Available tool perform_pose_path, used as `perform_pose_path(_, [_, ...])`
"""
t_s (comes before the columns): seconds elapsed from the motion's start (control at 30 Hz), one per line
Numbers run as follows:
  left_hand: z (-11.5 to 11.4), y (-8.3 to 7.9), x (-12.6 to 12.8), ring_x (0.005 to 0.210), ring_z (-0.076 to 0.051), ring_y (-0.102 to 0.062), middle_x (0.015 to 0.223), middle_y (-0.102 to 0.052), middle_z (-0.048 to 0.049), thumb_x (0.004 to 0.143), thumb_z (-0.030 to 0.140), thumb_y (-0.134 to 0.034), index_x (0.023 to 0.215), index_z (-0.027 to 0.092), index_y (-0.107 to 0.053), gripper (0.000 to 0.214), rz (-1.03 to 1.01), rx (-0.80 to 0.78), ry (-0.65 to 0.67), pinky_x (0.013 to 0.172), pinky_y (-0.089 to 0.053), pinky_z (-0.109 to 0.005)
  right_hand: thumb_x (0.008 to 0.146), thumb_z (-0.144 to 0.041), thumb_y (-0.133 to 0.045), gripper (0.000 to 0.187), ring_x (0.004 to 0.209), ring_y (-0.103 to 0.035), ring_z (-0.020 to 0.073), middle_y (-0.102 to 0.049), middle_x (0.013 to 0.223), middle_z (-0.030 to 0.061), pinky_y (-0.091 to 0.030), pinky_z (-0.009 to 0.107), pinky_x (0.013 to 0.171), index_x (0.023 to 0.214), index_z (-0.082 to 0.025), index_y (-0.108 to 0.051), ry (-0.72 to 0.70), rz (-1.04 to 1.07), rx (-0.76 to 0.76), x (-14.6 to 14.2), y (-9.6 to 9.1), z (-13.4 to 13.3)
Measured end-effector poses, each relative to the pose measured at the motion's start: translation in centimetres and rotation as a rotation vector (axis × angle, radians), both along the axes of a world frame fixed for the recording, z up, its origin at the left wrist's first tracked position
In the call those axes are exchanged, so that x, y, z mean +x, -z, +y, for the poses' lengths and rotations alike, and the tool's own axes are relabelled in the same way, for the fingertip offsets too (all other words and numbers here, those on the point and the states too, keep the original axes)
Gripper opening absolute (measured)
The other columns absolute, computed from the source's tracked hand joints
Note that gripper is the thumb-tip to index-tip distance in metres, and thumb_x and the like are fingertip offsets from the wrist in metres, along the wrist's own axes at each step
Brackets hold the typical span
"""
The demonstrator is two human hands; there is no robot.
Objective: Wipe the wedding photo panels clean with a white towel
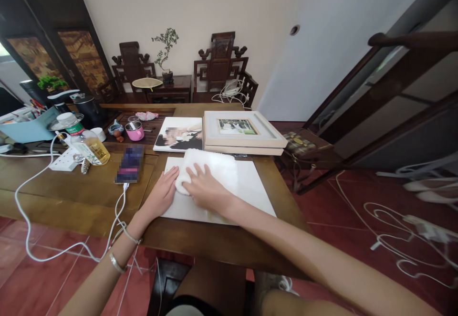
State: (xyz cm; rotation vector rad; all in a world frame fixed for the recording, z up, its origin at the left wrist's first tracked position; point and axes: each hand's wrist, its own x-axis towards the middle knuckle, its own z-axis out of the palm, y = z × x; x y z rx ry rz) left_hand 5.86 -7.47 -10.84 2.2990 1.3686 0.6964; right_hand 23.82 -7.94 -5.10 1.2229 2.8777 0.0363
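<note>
A white rectangular panel [246, 187] lies flat at the near edge of the wooden table. Across its upper left part is a folded, fluffy white cloth [220, 163]. My right hand [205, 189] grips this cloth from above, pressing it down with bent, slightly parted fingers; the thumb is at the cloth's near edge. My left hand [165, 191] is open and flat on the panel's left edge, fingertips close beside the cloth. Just beyond the panel are a photo print [179, 134] and a stack of pale picture frames [245, 134], the top one holding a photo.
Left on the table [71, 201] are a phone [129, 164] with a white charging cable, a bottle of yellow liquid [88, 142], a power strip [65, 159] and a pink cup [134, 131]. A bag [300, 144] sits beyond the right edge. Cables lie on the red floor.
</note>
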Motion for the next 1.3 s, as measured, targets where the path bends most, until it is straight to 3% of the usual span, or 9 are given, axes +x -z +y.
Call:
perform_pose_path(0.27, [-0.1,-0.1,0.3,0.136,-0.018,-0.031,0.142,-0.042,-0.0106,0.095,0.028,-0.023,0.131,0.013,-0.046,0.045,-0.045,0.014,-0.018,0.115,-0.017,-0.044,0.076,-0.022,-0.056,0.031,0.124,-0.039,0.0434,-0.044,0.136,0.0234,-0.036,0.06,0.092,0.104,-0.014,-0.064,-0.351,-0.041,-0.199,1.0,-1.9,-7.0])
perform_pose_path(0.37, [-0.1,-0.1,0.3,0.135,-0.019,-0.032,0.142,-0.042,-0.011,0.095,0.029,-0.024,0.13,0.013,-0.047,0.045,-0.027,0.017,-0.018,0.114,-0.018,-0.045,0.075,-0.018,-0.055,0.029,0.121,-0.045,0.0372,-0.049,0.132,0.0201,-0.041,0.052,0.092,0.103,-0.014,-0.064,-0.327,0.0,-0.225,1.7,-2.2,-6.3])
perform_pose_path(0.5, [0.0,0.1,0.3,0.136,-0.02,-0.032,0.142,-0.042,-0.012,0.095,0.03,-0.025,0.13,0.011,-0.047,0.046,-0.007,0.007,-0.021,0.114,-0.019,-0.045,0.073,-0.01,-0.05,0.035,0.117,-0.048,0.0333,-0.055,0.124,0.0181,-0.043,0.046,0.09,0.106,-0.014,-0.061,-0.133,-0.021,-0.186,1.9,-2.0,-3.4])
perform_pose_path(0.73, [-0.4,-0.3,0.1,0.139,-0.02,-0.022,0.149,-0.029,-0.0083,0.097,0.038,-0.02,0.141,0.015,-0.033,0.051,-0.133,-0.037,0.019,0.115,-0.013,-0.043,0.076,-0.014,-0.047,0.042,0.12,-0.044,0.0405,-0.052,0.127,0.0227,-0.039,0.056,0.09,0.117,-0.012,-0.057,0.093,-0.004,-0.078,-0.4,-0.7,0.0])
perform_pose_path(0.8, [-0.5,-0.6,0.0,0.14,-0.019,-0.017,0.152,-0.022,-0.006,0.097,0.04,-0.017,0.143,0.017,-0.027,0.053,-0.213,-0.006,0.042,0.116,-0.012,-0.041,0.078,-0.016,-0.048,0.041,0.124,-0.038,0.0433,-0.046,0.134,0.0236,-0.034,0.061,0.093,0.117,-0.012,-0.057,0.057,-0.012,-0.057,-1.2,-0.2,-0.1])
perform_pose_path(0.93, [-0.5,-0.7,-0.2,0.141,-0.019,-0.012,0.153,-0.017,-0.0021,0.096,0.046,-0.01,0.144,0.021,-0.026,0.056,-0.333,0.082,0.077,0.116,-0.01,-0.04,0.078,-0.018,-0.05,0.036,0.13,-0.031,0.0411,-0.042,0.138,0.022,-0.026,0.059,0.1,0.112,-0.012,-0.06,-0.223,0.048,-0.015,-1.6,0.1,-1.6])
perform_pose_path(1.1, [-0.4,-0.5,0.0,0.141,-0.018,-0.013,0.153,-0.02,-0.002,0.096,0.046,-0.009,0.143,0.021,-0.03,0.057,-0.313,0.106,0.049,0.116,-0.01,-0.04,0.072,-0.015,-0.054,0.029,0.122,-0.042,0.035,-0.053,0.129,0.0177,-0.034,0.051,0.098,0.099,-0.014,-0.064,-0.427,0.086,-0.116,0.0,-1.3,-4.4])
perform_pose_path(1.2, [-0.4,-0.6,0.2,0.14,-0.018,-0.018,0.152,-0.023,-0.0061,0.097,0.041,-0.014,0.141,0.016,-0.032,0.055,-0.247,0.037,0.001,0.116,-0.014,-0.038,0.07,-0.014,-0.053,0.023,0.11,-0.052,0.0303,-0.063,0.11,0.0149,-0.042,0.043,0.089,0.091,-0.015,-0.063,-0.396,0.072,-0.23,1.3,-2.5,-5.3])
perform_pose_path(1.3, [-0.4,-0.5,0.4,0.137,-0.019,-0.028,0.147,-0.034,-0.0082,0.097,0.037,-0.018,0.138,0.016,-0.039,0.05,-0.146,-0.022,-0.017,0.115,-0.017,-0.043,0.071,-0.011,-0.047,0.024,0.095,-0.058,0.0271,-0.065,0.094,0.0136,-0.044,0.039,0.082,0.09,-0.016,-0.061,-0.208,0.014,-0.267,2.6,-3.2,-4.6])
